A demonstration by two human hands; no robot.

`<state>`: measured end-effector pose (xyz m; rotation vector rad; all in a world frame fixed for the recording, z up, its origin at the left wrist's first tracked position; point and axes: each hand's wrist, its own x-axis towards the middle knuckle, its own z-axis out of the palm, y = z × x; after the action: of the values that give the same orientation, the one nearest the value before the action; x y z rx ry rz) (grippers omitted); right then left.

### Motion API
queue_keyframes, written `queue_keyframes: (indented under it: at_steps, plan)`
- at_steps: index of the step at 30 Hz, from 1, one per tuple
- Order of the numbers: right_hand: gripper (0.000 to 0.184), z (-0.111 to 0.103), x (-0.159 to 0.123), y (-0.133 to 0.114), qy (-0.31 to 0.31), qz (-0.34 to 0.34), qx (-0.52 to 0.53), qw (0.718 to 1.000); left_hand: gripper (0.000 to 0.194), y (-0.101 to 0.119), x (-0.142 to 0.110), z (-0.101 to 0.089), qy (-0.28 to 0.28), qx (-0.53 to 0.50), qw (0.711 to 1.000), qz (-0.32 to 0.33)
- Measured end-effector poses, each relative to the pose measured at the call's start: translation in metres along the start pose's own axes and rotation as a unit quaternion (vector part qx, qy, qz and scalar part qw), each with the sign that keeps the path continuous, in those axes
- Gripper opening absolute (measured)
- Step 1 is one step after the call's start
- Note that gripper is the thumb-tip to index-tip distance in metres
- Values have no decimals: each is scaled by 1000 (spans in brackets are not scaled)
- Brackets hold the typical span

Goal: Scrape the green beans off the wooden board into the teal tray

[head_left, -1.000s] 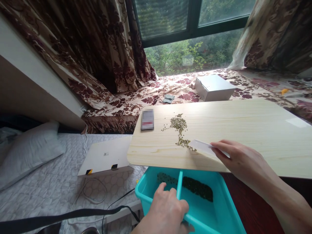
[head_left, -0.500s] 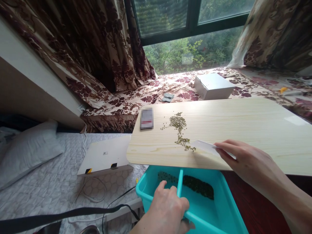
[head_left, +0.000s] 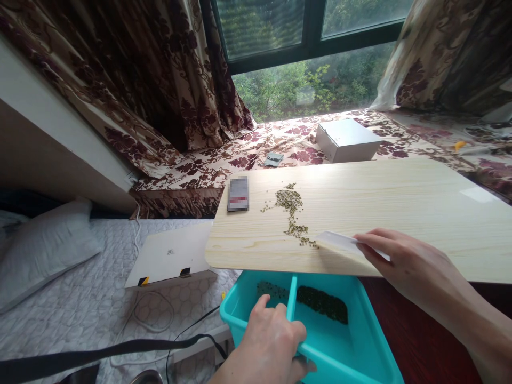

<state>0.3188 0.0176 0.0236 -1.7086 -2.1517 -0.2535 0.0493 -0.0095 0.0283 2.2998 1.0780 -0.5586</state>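
- The right hand (head_left: 384, 248) pinches a thin white card (head_left: 338, 240) between thumb and fingers, its free end low over the table (head_left: 380, 202).
- Green grains (head_left: 288, 199) lie on the table in a loose patch that trails toward the near edge; the last of them sit just beside the card's tip.
- The left hand (head_left: 274, 333) is well apart from the right, over the near side of a turquoise bin (head_left: 362, 330), by its divider (head_left: 293, 298); whether the fingers close on the plastic, I cannot tell.
- The bin stands below the table's near edge, with a dense dark-green heap (head_left: 322, 304) in its right compartment and a thinner scatter (head_left: 272, 289) in the left one.
- A packet (head_left: 239, 193) with a blurred face lies at the table's left end.
- Beyond the table, a silver box (head_left: 350, 133) rests on flowered cloth (head_left: 298, 140); a white box (head_left: 172, 256) lies on the bed (head_left: 80, 282).
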Motion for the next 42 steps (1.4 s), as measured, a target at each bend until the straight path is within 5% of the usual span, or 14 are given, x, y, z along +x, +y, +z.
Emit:
queue_keyframes:
  at_steps: [24, 30, 34, 38, 40, 42]
  plan:
    - [35, -3, 8, -3, -31, -43, 46, 997, 35, -5, -2, 21, 38, -11, 999, -21]
    - [38, 7, 16, -2, -20, -50, 59, 997, 39, -9, 13, 47, 41, 11, 998, -35]
    - [39, 13, 16, 0, -16, -67, 57, 996, 4, -14, 16, 69, 112, 41, 992, -30]
    - [38, 7, 12, 0, -29, -90, 79, 992, 6, -14, 14, 78, 172, 36, 984, -27]
    - [38, 3, 9, 1, -28, -95, 88, 991, 3, -12, 17, 79, 161, 20, 986, -34]
    - [37, 0, 7, 2, -19, -93, 89, 991, 22, -9, 21, 77, 130, 2, 990, -56]
